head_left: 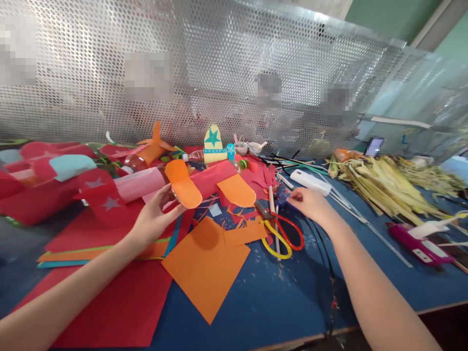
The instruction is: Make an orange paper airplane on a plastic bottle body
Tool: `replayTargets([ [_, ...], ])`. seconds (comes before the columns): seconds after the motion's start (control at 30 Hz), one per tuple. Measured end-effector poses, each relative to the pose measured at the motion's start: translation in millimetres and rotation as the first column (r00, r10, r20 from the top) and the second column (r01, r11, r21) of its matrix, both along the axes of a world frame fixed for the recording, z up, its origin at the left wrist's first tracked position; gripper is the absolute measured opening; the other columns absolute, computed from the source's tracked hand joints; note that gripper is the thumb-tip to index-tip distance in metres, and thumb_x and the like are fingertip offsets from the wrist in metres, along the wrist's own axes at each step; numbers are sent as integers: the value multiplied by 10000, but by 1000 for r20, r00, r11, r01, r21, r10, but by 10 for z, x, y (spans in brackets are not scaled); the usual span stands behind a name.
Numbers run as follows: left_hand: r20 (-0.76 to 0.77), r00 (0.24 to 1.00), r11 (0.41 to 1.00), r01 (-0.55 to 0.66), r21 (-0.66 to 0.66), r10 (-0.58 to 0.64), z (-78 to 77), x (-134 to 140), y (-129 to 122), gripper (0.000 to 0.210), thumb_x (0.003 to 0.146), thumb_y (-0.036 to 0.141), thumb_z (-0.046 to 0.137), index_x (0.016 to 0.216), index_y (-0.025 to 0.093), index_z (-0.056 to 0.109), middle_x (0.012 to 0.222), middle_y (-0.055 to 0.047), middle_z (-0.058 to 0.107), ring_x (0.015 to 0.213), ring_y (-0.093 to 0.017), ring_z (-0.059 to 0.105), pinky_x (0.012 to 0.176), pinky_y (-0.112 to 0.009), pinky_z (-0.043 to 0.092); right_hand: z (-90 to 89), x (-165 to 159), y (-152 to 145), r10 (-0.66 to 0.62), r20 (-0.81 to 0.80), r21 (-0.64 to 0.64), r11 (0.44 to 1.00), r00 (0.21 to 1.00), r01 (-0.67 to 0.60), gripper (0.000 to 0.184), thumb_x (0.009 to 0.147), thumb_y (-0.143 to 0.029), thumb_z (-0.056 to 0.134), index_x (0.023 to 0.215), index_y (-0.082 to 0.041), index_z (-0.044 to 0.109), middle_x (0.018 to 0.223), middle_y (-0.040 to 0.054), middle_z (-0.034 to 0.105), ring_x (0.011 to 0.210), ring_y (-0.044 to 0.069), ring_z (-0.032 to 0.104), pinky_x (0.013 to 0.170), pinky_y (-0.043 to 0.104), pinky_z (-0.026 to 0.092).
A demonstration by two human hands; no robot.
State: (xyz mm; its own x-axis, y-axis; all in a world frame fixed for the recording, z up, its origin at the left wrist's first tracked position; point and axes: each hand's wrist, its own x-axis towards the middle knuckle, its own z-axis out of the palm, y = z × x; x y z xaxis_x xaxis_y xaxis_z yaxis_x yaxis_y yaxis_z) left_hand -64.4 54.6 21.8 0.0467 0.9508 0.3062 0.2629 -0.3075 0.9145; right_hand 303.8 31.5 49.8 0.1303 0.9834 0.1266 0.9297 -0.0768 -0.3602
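Right of and nearer than the left grip (155, 217), an orange sheet (206, 278) is left. By that grip a red tube (217, 176) is grasped, apparently part-assembled; the orange flap's (188, 193) attachment is unconfirmed. The right grip's (310, 204) hold cannot be told. Beyond, a starred model (215, 155) appears finished.

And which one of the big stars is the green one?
The green star on the upright, round-topped pale yellow paper, beyond the left hand. The two stars on the red paper at the left look pale grey instead.

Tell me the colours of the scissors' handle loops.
One yellow loop, one red loop; the head view shows both.
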Motion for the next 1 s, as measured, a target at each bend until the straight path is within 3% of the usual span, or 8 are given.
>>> replayTargets([
  [0.23,-63,998,1000,13,1,-12,8,3,-22,732,653,587,644,1226,170,460,1295,-137,566,1208,-314,517,1041,-446,415,-15,-165,-53,170,90,-134,978,981,-158,135,706,-260,661,685,-211,537,793,58,648,752,218,594,655,296,402],
  [0.4,-64,998,1000,13,-5,-13,-4,1,-16,748,660,575,633,1232,130,442,1278,-161,572,1200,-310,524,1043,-429,417,58,-205,-149,233,19,-266,939,972,-219,265,839,-417,510,666,-219,546,717,50,668,648,197,595,583,291,385],
  [0.5,-59,998,1000,14,-11,-15,-2,5,-18,760,652,593,634,1229,138,437,1282,-155,571,1198,-308,527,1042,-428,419,90,-220,-190,247,-21,-333,912,969,-240,289,774,-477,586,643,-221,559,706,49,670,626,202,585,538,287,364],
  [0.63,-62,998,1000,8,-22,-9,21,18,-29,741,642,615,636,1206,172,452,1299,-134,566,1217,-308,512,1045,-424,415,102,-240,-206,225,-95,-376,894,970,-244,330,631,-498,719,611,-224,537,619,23,618,538,175,534,474,273,320],
  [0.77,-63,998,1000,-9,-15,8,24,15,-31,730,652,598,636,1213,167,456,1295,-140,568,1218,-317,509,1032,-428,426,101,-261,-198,155,-259,-389,887,954,-249,307,635,-447,738,664,-216,537,631,10,613,544,161,552,454,256,348],
  [0.9,-48,998,999,-49,10,50,-16,-8,-15,716,674,579,624,1227,154,460,1280,-142,572,1203,-308,521,1027,-420,427,115,-245,-182,55,-502,-386,879,863,-281,232,710,-358,698,818,-196,571,740,15,664,585,140,606,470,227,449],
  [1.0,4,994,993,-109,39,109,-44,-16,6,721,657,577,635,1223,161,473,1270,-130,573,1184,-300,532,1017,-406,432,144,-184,-150,-33,-637,-336,911,770,-238,204,747,-310,670,870,-183,570,738,16,675,586,129,621,485,219,487],
])
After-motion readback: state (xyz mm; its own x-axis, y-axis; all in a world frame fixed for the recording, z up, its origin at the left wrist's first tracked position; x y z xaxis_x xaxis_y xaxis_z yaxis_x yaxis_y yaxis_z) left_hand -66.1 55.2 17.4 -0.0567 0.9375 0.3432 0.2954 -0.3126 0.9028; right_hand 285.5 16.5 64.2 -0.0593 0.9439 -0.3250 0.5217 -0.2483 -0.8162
